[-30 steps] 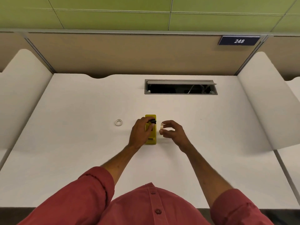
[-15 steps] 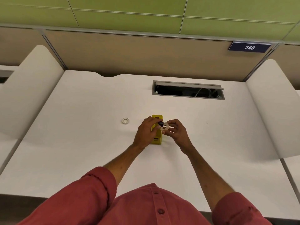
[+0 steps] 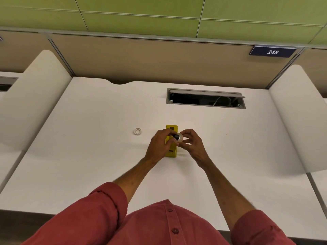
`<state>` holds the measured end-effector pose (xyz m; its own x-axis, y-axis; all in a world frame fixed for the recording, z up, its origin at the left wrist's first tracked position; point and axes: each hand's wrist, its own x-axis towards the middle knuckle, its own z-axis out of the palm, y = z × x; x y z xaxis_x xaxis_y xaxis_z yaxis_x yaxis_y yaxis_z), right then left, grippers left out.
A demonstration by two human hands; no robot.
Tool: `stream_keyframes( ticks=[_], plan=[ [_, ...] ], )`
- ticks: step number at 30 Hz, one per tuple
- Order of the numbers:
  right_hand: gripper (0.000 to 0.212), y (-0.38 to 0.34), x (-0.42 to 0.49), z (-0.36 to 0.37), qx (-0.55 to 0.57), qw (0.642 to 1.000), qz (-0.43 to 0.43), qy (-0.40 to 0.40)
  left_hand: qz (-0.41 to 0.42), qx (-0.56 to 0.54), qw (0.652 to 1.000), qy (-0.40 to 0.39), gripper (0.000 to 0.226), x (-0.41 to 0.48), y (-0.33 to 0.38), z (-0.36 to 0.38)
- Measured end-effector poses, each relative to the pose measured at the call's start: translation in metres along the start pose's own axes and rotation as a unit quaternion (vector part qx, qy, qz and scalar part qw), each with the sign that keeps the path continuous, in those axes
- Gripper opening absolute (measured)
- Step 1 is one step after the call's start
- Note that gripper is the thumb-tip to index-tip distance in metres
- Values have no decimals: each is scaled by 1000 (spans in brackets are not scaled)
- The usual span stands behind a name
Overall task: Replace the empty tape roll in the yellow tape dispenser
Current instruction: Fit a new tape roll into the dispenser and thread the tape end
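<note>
The yellow tape dispenser [image 3: 171, 129] lies on the white desk [image 3: 88, 156], partly hidden under my hands. Above it, my left hand [image 3: 160, 145] pinches a small black spool core [image 3: 176, 137]. My right hand [image 3: 192, 145] holds a clear tape roll [image 3: 180, 137] right against the core's end; whether the core is inside the roll I cannot tell. An empty white tape ring [image 3: 137, 131] lies flat on the desk to the left of the dispenser, apart from both hands.
An open cable hatch [image 3: 206, 99] is cut into the desk behind the dispenser. White curved dividers stand at the left [image 3: 33, 96] and right [image 3: 299, 110] sides. A tan partition with a sign reading 248 [image 3: 272, 52] closes the back.
My right hand has carried the clear roll leftwards until it meets the black core in my left hand above the dispenser. The view has also shifted a little.
</note>
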<state>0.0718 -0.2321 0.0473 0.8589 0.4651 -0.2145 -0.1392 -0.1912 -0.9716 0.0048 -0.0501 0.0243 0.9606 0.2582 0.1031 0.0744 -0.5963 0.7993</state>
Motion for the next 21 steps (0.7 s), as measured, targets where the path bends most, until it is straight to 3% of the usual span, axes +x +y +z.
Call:
stream_keyframes(
  ticks=[14, 21],
  plan=[
    [44, 1, 4, 0, -18, 1000, -2, -5, 73, 63, 995, -11, 21, 9, -6, -3],
    [41, 4, 13, 0, -101, 994, -51, 8, 78, 107, 990, -44, 18, 15, -7, 0]
  ],
)
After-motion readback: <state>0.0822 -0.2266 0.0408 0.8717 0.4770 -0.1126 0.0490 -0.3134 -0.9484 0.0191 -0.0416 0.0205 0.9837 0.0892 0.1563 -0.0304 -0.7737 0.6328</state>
